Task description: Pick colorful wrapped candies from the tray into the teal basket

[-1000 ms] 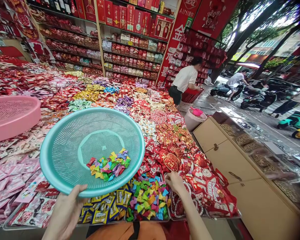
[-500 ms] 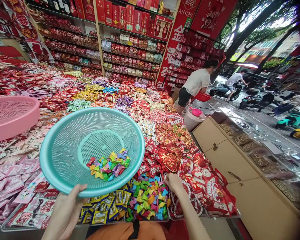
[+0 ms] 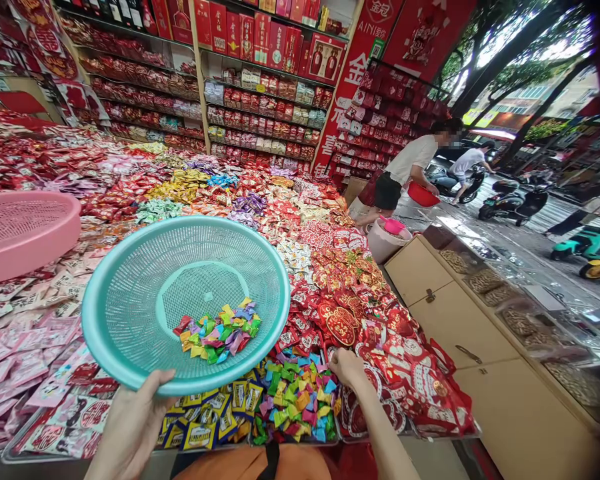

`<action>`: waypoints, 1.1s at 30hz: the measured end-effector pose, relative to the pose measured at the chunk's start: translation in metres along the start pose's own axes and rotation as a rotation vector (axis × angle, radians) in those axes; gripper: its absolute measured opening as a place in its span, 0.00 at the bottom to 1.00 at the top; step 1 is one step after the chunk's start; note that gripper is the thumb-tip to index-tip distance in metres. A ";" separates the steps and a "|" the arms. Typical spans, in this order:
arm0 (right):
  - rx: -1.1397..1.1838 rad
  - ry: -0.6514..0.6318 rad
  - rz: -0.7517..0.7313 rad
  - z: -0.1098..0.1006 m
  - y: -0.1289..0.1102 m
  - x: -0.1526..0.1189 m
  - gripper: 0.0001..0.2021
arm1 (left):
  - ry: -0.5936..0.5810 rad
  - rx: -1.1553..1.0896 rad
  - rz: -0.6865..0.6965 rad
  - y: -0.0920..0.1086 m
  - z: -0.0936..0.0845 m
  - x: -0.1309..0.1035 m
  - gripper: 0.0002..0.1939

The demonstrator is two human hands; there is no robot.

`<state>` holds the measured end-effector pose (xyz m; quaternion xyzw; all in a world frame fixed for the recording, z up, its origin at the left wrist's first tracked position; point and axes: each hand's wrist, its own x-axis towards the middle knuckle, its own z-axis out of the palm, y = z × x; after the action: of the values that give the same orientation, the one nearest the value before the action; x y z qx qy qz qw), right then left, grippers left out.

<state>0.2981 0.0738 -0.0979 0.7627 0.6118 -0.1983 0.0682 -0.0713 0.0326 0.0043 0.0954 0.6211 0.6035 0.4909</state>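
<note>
A teal mesh basket (image 3: 130, 267) is tilted over the sweets, its near rim gripped by my left hand (image 3: 143, 413), thumb on top. Small candies in colourful wrappers (image 3: 220, 330) lie in its lower right part. My right hand (image 3: 347, 367) is at the right edge of the tray of loose colourful candies (image 3: 300, 400), its fingers curled in; what they hold, if anything, is hidden. Yellow and blue packets (image 3: 200, 430) lie below the basket, and red heart-patterned packets (image 3: 395, 367) are to the right of my right hand.
A pink basket (image 3: 30, 227) is at the left. Shelves of red packages (image 3: 260, 100) stand behind the sweets. At the right are a wooden cabinet (image 3: 460, 327) and a white bucket (image 3: 386, 240). A person (image 3: 410, 163) bends near the bucket, holding a red basin (image 3: 423, 195).
The person by the bucket has shifted right with the red basin, which now shows more fully. My hands and the teal basket have barely moved.
</note>
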 end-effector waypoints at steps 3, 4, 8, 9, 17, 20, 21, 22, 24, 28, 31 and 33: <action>0.029 0.008 -0.034 -0.004 0.001 -0.002 0.19 | 0.001 0.004 0.001 -0.001 -0.001 0.000 0.11; 0.039 0.011 -0.048 -0.007 0.000 -0.003 0.19 | 0.000 0.005 0.001 0.000 -0.001 0.000 0.11; 0.073 0.030 -0.092 -0.022 -0.003 -0.009 0.18 | -0.002 -0.002 0.000 0.001 0.001 -0.003 0.12; 0.083 0.038 -0.103 -0.028 -0.005 -0.011 0.17 | 0.003 -0.003 0.000 0.001 0.001 -0.003 0.13; 0.249 0.265 -0.300 -0.097 -0.032 -0.028 0.17 | 0.004 0.015 -0.001 -0.005 0.001 0.000 0.15; 0.307 0.359 -0.413 -0.115 -0.056 -0.028 0.18 | 0.025 0.011 -0.022 -0.006 0.005 -0.005 0.13; 0.319 0.374 -0.448 -0.117 -0.067 -0.027 0.18 | 0.027 0.009 -0.027 -0.006 0.007 -0.008 0.13; 0.326 0.380 -0.476 -0.118 -0.078 -0.025 0.18 | 0.029 0.009 -0.032 -0.006 0.009 -0.010 0.13; 0.321 0.376 -0.507 -0.113 -0.100 -0.020 0.17 | 0.022 0.016 -0.042 -0.006 0.011 -0.015 0.14; 0.251 0.331 -0.500 -0.096 -0.138 -0.011 0.13 | -0.018 0.022 -0.059 -0.010 0.011 -0.018 0.20; 0.200 0.295 -0.471 -0.086 -0.158 -0.006 0.12 | -0.057 0.029 -0.060 -0.014 0.010 -0.017 0.19; 0.168 0.278 -0.447 -0.082 -0.166 -0.004 0.12 | -0.060 0.031 -0.049 -0.015 0.010 -0.018 0.19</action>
<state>0.1553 0.1384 0.0013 0.6318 0.7497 -0.1519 -0.1252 -0.0475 0.0226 0.0024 0.1058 0.6174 0.5786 0.5224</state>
